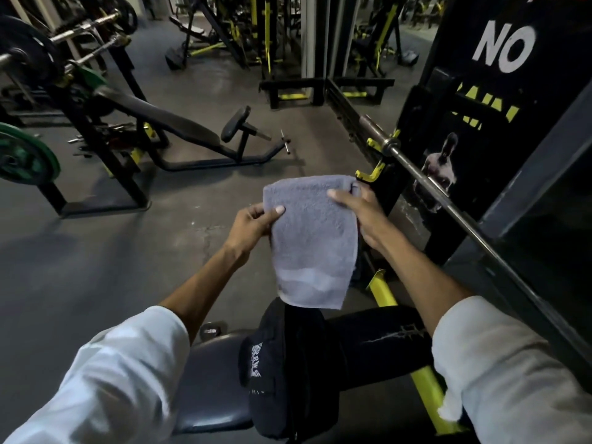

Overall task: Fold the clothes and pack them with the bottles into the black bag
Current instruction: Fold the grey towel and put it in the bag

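Note:
A grey towel (312,241), folded to a narrow rectangle, hangs in the air in front of me. My left hand (253,224) pinches its left edge with the thumb on the front. My right hand (358,213) grips its upper right edge, fingers across the top. Directly below the towel sits the black bag (288,373) with a white logo, resting on a dark padded bench (211,379). No bottles are visible.
A barbell (448,200) on yellow hooks runs diagonally at the right, close to my right arm. A black wall with a poster stands behind it. A decline bench (179,129) and weight plates (22,158) stand at the left, with grey floor between.

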Motion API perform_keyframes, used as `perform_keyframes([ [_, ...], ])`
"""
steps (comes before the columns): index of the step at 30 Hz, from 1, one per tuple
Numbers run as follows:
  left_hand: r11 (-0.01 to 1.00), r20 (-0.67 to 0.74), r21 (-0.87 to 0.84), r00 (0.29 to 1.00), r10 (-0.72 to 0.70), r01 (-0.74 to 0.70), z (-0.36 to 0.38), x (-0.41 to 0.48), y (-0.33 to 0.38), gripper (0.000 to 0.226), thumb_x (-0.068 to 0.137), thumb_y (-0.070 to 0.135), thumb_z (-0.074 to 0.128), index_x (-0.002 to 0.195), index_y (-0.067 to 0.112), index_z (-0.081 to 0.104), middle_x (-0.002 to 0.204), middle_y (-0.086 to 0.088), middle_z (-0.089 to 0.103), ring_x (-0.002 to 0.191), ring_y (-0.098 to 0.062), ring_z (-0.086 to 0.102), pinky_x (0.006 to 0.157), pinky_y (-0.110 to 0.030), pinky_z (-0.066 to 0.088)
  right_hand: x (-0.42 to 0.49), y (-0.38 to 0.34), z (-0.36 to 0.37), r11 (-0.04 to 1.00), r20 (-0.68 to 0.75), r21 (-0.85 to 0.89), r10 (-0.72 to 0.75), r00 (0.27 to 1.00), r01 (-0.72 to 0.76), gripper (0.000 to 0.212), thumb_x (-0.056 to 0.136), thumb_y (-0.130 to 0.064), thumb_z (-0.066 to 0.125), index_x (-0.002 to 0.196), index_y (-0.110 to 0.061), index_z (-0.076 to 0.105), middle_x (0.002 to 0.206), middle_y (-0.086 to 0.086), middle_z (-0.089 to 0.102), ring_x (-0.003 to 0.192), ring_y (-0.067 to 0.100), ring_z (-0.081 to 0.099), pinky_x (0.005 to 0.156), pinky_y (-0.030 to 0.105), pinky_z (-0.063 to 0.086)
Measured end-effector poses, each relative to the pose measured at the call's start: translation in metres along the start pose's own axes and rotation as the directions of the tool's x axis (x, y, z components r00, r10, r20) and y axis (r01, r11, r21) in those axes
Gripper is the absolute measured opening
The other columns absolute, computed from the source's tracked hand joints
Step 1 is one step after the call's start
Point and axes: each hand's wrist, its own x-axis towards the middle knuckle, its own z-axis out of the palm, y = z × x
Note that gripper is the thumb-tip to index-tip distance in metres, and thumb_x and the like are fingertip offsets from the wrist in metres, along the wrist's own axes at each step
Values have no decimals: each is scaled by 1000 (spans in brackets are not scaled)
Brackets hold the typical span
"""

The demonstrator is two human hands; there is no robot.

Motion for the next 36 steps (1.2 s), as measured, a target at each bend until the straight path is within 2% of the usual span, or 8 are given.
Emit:
perform_keyframes([
  [3, 996, -67, -58, 995, 68, -72, 10, 1, 3, 40, 93, 38, 68, 97, -1, 68, 96, -10, 75, 87, -20, 70, 81, -40, 55, -11, 39, -12, 966, 44, -179, 199, 979, -188, 42, 72, -13, 86, 112, -9, 72, 109, 6, 77, 105, 26, 72, 99, 48, 55],
  [6, 995, -158, -64, 985, 66, -77, 14, 2, 0, 43, 97, 44, 59, 92, 2, 66, 89, -4, 72, 84, -16, 67, 76, -33, 54, -12, 58, -14, 976, -64, 4, 216, 974, -216, 30, 79, -4, 79, 108, -10, 71, 107, 9, 77, 107, 33, 71, 98, 50, 54],
  [11, 949, -187, -310, 975, -123, 61, 23, 3, 0, 42, 97, 48, 57, 95, 7, 61, 100, -16, 68, 90, -26, 63, 85, -45, 53, -31, 78, 4, 945, 43, 26, 324, 945, -325, 77, 66, -36, 95, 129, -6, 63, 125, 11, 70, 115, 27, 68, 100, 48, 54],
  [16, 934, 262, -171, 928, -264, 314, 11, -19, -6, 70, 84, 80, 44, 133, 34, 62, 128, 4, 69, 117, -17, 67, 94, -40, 56, -26, 64, 3, 931, -105, 272, 278, 955, -242, 28, 87, -7, 74, 113, 3, 67, 103, 17, 74, 92, 34, 73, 76, 43, 61],
  [19, 920, 353, -98, 877, -325, 380, 8, -32, -41, 97, 70, 39, 87, 151, 33, 35, 139, 4, 60, 123, -22, 62, 98, -43, 55, -13, 65, -3, 940, -238, 280, 263, 935, -194, 37, 89, -10, 74, 121, 2, 61, 112, 20, 72, 94, 34, 73, 74, 43, 61],
  [23, 907, 417, -225, 877, -240, 355, 11, -45, -67, 96, 77, 2, 78, 152, 38, 30, 143, -11, 57, 122, -32, 62, 90, -39, 57, -2, 68, -9, 959, -388, 234, 241, 890, -157, 38, 92, -5, 69, 128, 2, 57, 118, 18, 67, 101, 34, 68, 77, 38, 58],
  [32, 985, 213, -158, 976, -42, 76, 19, -57, -67, 56, 73, 7, 85, 125, 17, 66, 133, -14, 64, 115, -29, 66, 96, -34, 54, 29, 75, -26, 958, -604, 246, 271, 749, -148, 51, 88, -3, 72, 135, 6, 54, 134, 21, 61, 118, 35, 62, 104, 51, 50],
  [36, 996, -106, 90, 994, -14, 24, 18, -47, -73, 28, 71, 5, 81, 89, 21, 66, 102, -27, 63, 76, -29, 63, 62, -36, 58, 21, 75, -26, 938, -573, 306, 316, 757, -160, 49, 90, -2, 69, 136, 3, 53, 131, 19, 63, 114, 36, 65, 101, 53, 52],
])
